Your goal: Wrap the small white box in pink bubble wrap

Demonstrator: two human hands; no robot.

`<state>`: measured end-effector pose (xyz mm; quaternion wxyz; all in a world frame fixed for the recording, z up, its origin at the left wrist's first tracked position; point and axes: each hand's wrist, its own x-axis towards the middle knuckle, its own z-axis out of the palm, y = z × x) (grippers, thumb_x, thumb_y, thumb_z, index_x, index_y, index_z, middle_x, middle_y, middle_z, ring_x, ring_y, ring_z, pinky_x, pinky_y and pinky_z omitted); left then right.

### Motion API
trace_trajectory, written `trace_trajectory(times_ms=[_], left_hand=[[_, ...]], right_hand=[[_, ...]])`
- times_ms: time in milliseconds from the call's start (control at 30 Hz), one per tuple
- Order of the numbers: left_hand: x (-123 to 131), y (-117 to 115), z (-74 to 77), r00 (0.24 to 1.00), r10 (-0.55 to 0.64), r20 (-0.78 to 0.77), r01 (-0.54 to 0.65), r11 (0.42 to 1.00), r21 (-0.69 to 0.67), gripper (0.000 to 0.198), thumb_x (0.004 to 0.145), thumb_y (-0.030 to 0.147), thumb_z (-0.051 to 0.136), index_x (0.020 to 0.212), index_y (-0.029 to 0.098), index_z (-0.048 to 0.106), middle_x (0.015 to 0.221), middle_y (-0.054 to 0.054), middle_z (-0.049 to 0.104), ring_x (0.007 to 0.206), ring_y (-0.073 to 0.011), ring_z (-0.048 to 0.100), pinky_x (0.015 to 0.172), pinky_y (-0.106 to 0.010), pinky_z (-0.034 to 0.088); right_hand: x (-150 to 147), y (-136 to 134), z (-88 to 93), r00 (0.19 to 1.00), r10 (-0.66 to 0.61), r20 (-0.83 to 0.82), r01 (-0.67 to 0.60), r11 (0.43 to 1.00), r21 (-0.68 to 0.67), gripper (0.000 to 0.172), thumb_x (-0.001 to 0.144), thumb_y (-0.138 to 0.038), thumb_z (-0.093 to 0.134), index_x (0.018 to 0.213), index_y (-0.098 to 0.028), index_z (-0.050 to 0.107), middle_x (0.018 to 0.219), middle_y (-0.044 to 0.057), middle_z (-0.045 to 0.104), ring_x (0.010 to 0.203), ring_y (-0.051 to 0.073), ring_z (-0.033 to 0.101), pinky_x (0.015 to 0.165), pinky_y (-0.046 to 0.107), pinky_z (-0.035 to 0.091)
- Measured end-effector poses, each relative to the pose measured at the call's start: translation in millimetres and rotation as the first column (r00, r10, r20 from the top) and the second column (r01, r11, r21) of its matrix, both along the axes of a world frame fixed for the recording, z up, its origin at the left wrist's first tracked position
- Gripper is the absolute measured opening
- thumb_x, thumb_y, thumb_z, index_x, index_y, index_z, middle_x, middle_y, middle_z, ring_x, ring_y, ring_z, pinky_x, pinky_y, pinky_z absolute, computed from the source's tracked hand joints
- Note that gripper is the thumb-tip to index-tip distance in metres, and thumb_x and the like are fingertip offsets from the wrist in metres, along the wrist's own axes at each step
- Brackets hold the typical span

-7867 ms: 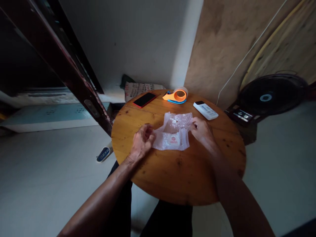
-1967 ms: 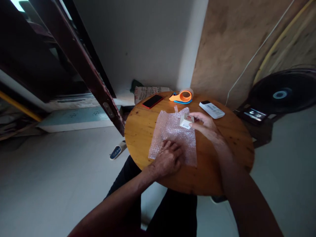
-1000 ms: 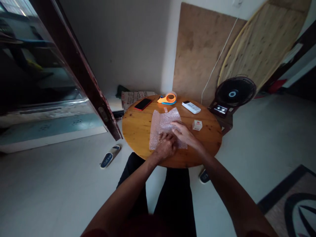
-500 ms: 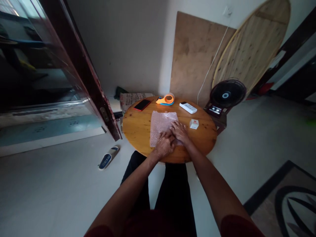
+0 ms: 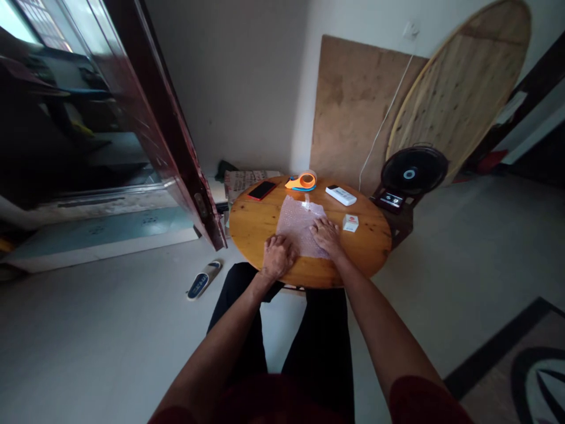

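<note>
A pinkish sheet of bubble wrap [image 5: 296,222] lies on the round wooden table [image 5: 251,221]. Along its far edge shows a shiny clear patch that looks like tape. My right hand [image 5: 325,234] rests flat on the wrap's right side, fingers spread forward. At the near left corner, my left hand [image 5: 279,256] lies palm down, fingers loosely bent, partly on the wrap and partly on the wood. Just right of the wrap stands a small white box [image 5: 350,222]. Behind the wrap sits an orange and blue tape dispenser [image 5: 302,181].
A red-edged phone [image 5: 262,189] and a white device [image 5: 341,195] lie toward the table's back. A black fan [image 5: 414,171] stands to the right, beside a leaning wooden disc [image 5: 468,82]. An open door [image 5: 176,141] is at the left, a slipper [image 5: 204,280] on the floor.
My hands have moved apart: the left slid leftward to the near corner, while the right stayed on the wrap. The wrap now lies slightly turned, its far edge showing the shiny patch.
</note>
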<state>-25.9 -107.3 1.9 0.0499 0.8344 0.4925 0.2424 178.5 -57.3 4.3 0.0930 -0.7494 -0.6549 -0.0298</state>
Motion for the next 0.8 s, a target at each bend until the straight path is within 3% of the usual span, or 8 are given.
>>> trace_trajectory(times_ms=[467, 800], left_hand=[[4.1, 4.2, -6.5, 1.0, 0.005, -0.021, -0.005, 1.0, 0.008, 0.024, 0.09, 0.032, 0.049, 0.103, 0.02, 0.065, 0.117, -0.008, 0.062, 0.112, -0.026, 0.05, 0.1, -0.042, 0.033], [4.3, 4.2, -7.8, 1.0, 0.021, -0.018, -0.021, 1.0, 0.021, 0.021, 0.09, 0.029, 0.048, 0.1, 0.019, 0.062, 0.113, -0.009, 0.062, 0.109, -0.0247, 0.052, 0.096, -0.041, 0.036]], right_hand=[[6.6, -1.4, -0.9, 1.0, 0.016, -0.022, -0.015, 0.999, 0.041, 0.043, 0.098, -0.036, 0.03, 0.129, -0.02, 0.055, 0.14, 0.011, 0.049, 0.12, 0.027, 0.046, 0.1, 0.042, 0.032], [9.5, 1.3, -2.8, 0.998, 0.055, -0.005, -0.054, 0.994, 0.095, 0.036, 0.096, -0.032, 0.037, 0.116, -0.015, 0.061, 0.125, 0.014, 0.06, 0.115, 0.027, 0.052, 0.096, 0.038, 0.035]])
